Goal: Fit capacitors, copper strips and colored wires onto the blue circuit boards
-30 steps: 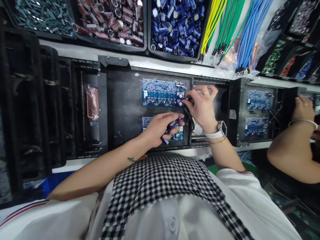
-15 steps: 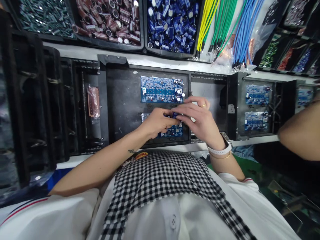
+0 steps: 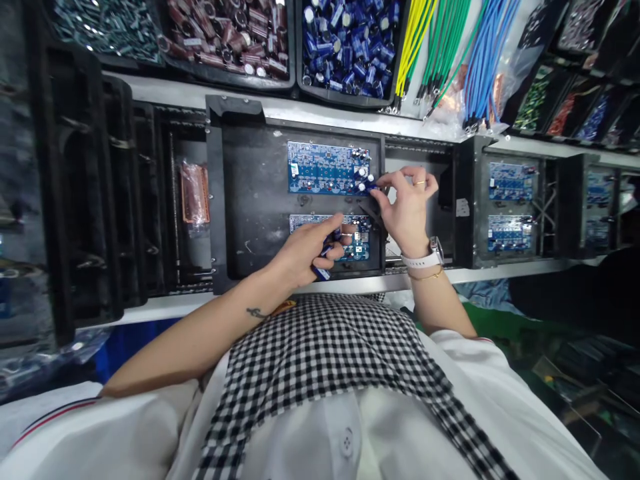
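Presently, blue capacitors point(image 3: 321, 273) are cupped in the half-curled left hand point(image 3: 299, 255) over the lower board point(image 3: 361, 251). A single capacitor point(image 3: 372, 189) is fingertip-pinched by the right hand point(image 3: 407, 208) at the upper board point(image 3: 325, 171)'s right edge.

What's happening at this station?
A person's left hand holds several blue capacitors above the lower circuit board. The right hand appears to pinch another at the right end of the upper circuit board, beside white-topped ones standing there. Both boards lie in a black tray.
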`<action>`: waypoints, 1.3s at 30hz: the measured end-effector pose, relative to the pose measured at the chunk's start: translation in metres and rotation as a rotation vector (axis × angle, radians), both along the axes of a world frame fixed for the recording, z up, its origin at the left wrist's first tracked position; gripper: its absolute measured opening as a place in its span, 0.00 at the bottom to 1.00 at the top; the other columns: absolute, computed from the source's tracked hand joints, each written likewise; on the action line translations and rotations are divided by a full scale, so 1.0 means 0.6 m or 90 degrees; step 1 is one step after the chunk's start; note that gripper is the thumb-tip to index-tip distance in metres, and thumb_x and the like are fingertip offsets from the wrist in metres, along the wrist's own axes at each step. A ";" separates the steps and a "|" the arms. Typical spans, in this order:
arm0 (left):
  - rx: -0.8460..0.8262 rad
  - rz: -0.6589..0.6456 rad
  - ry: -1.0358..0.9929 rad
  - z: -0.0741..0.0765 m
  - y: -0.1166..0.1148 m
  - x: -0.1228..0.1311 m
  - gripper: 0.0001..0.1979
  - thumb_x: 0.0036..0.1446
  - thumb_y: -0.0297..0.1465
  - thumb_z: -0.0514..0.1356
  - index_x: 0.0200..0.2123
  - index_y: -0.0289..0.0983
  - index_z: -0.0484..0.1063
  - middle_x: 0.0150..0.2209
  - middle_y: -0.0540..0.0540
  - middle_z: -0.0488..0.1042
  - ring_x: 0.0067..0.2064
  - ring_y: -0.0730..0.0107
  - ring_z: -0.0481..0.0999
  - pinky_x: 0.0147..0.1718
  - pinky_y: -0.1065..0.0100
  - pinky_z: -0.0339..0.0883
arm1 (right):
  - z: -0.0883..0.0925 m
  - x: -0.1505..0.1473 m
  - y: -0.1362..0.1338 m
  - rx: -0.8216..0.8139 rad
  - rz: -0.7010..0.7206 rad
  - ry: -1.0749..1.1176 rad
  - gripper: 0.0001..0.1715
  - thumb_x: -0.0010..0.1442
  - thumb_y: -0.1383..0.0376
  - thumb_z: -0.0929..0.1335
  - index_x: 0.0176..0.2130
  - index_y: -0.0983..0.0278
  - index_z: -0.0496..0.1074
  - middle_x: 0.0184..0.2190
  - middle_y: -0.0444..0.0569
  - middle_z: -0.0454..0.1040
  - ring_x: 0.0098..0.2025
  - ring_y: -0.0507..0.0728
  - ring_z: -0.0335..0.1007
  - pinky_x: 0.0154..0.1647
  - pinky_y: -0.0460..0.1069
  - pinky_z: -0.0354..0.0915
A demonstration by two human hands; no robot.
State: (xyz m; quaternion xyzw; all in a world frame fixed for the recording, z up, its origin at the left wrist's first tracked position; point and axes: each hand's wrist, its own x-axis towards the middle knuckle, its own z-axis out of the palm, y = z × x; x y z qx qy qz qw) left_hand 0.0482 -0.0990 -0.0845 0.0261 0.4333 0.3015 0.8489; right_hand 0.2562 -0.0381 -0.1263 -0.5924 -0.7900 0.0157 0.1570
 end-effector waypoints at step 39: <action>-0.062 -0.108 -0.116 -0.002 -0.107 0.020 0.11 0.62 0.19 0.54 0.45 0.28 0.73 0.36 0.38 0.78 0.38 0.65 0.80 0.36 0.65 0.78 | 0.054 -0.009 -0.138 -0.208 0.130 -0.091 0.17 0.71 0.61 0.62 0.48 0.68 0.76 0.37 0.51 0.76 0.31 0.54 0.73 0.31 0.49 0.66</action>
